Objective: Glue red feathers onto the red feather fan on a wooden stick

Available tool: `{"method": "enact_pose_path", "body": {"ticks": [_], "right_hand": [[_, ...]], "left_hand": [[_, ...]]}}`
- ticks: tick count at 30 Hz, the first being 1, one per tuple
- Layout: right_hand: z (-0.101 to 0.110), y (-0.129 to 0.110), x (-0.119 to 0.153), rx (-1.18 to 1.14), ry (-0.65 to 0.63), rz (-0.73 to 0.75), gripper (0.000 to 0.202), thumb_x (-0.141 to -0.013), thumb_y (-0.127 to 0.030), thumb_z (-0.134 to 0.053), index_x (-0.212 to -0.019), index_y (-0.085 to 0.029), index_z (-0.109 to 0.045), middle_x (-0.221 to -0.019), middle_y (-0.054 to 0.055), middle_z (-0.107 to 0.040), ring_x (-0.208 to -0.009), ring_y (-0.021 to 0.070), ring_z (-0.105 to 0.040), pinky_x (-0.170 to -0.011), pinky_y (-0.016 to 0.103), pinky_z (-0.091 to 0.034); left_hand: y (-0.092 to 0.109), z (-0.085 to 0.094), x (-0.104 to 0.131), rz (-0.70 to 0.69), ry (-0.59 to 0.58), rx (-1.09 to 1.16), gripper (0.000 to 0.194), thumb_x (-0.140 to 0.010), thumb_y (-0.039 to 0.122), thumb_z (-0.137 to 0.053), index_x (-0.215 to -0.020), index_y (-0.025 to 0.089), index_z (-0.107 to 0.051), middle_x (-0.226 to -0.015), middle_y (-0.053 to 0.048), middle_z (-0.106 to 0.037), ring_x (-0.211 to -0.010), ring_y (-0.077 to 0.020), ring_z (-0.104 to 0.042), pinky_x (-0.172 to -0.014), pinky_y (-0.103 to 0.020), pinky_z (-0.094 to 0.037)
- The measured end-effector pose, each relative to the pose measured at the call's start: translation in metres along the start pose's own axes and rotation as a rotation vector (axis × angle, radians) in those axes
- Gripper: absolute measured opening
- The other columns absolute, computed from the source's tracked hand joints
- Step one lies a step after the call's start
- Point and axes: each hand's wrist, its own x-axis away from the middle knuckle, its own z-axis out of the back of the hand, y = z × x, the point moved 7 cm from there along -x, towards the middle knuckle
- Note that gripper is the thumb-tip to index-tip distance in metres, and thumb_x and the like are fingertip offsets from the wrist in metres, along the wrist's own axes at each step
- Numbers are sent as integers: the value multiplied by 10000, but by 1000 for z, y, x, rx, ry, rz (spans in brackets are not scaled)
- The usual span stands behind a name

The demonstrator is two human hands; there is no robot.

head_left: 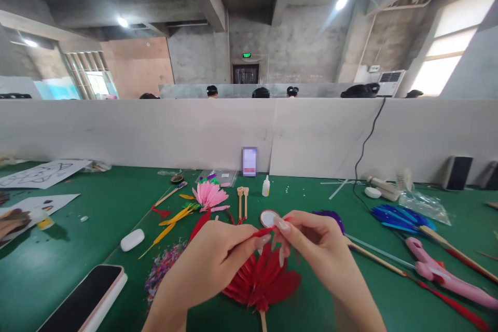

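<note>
My left hand (208, 262) and my right hand (317, 241) meet in the middle, fingertips almost touching. Between them they pinch a slim red feather (263, 232), its ends partly covered by my fingers. Right below lies a fan of red feathers (268, 275) on a wooden stick (263, 320), flat on the green table. Behind my fingers is a round white disc with a red rim (268, 218). Beside my left wrist sits a heap of coloured shreds (161, 270), partly hidden by my arm.
A pink feather flower (210, 194), yellow feathers (171, 223), wooden sticks (243, 202) and a small glue bottle (265, 187) lie ahead. A phone (83, 298) is at front left; a pink glue gun (447, 275) and blue feather fan (402, 220) at right. Another person's hand (13, 225) shows far left.
</note>
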Motion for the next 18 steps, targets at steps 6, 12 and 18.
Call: {"method": "enact_pose_path", "body": {"ticks": [6,12,18], "right_hand": [[-3,2,-2,32,-14,15,305,-866,-391,-606,-655,-172,-639,-568,-21,-569,-471,88,-558,-477,202,-439],[-7,10,-1,-58,73,22,357,-900,-440,-551,-650,-185,-546,-521,-59,-421,-409,74,-406,-377,194,-369],[-7,9,-1,-90,140,47,392,-889,-454,-559,-601,-196,-494,-494,-57,-410,-421,85,-379,-392,211,-335]], "left_hand": [[-6,-1,0,36,-4,-114,364,-993,321,-334,-668,184,-427,-572,61,-439,-520,-83,-344,-509,-231,-239],[-5,-4,-1,20,-2,-130,372,-998,347,-340,-681,185,-450,-583,52,-503,-507,-81,-397,-507,-237,-236],[-3,-4,-6,24,26,-53,368,-997,376,-339,-735,189,-516,-570,52,-477,-494,-89,-386,-494,-235,-249]]}}
